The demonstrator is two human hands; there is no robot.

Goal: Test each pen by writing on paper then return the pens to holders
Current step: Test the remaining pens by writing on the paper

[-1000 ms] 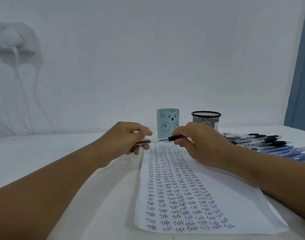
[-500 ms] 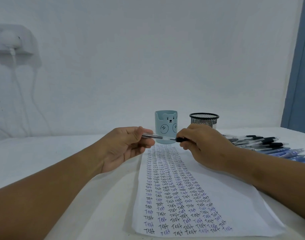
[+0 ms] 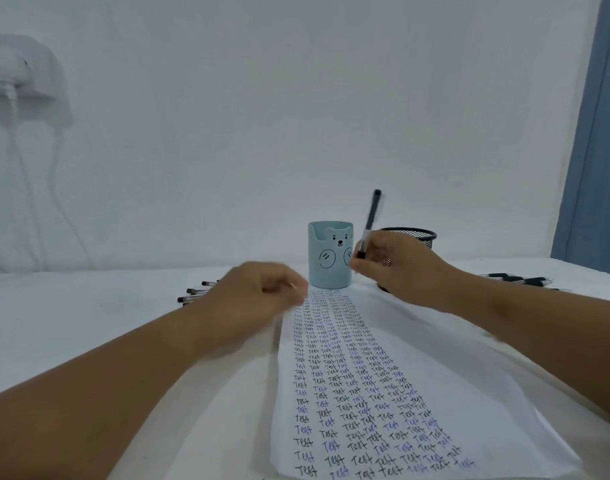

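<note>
I take the bear cup [image 3: 330, 258] at the far end of the paper [image 3: 383, 386] as my marker and read across from the left. Left of the cup, a few pens [image 3: 196, 292] lie flat on the table [image 3: 89, 306], their capped ends pointing leftward, partly hidden behind my left hand [image 3: 258, 299]. That hand sits just left of the cup and in front of it, at the paper's top left corner. It is blurred; the fingers look curled into a loose fist, and I cannot tell whether they pinch anything, perhaps a cap.

Just right of the cup, my right hand [image 3: 397, 265] pinches a black pen [image 3: 369, 223] low on its barrel. The pen stands nearly upright, top end tipped slightly right, above the gap between the cup and the mesh holder [image 3: 414, 237]. Its tip is hidden in my fingers.

The right hand is the nearer one to both holders, so the coming drop turns on keeping the long axis vertical and choosing which opening; both lie just beside it.

Farther right of the cup, more pens [image 3: 518, 279] lie on the table, cut off by my forearm. The mesh holder's base is covered by my hand.
</note>
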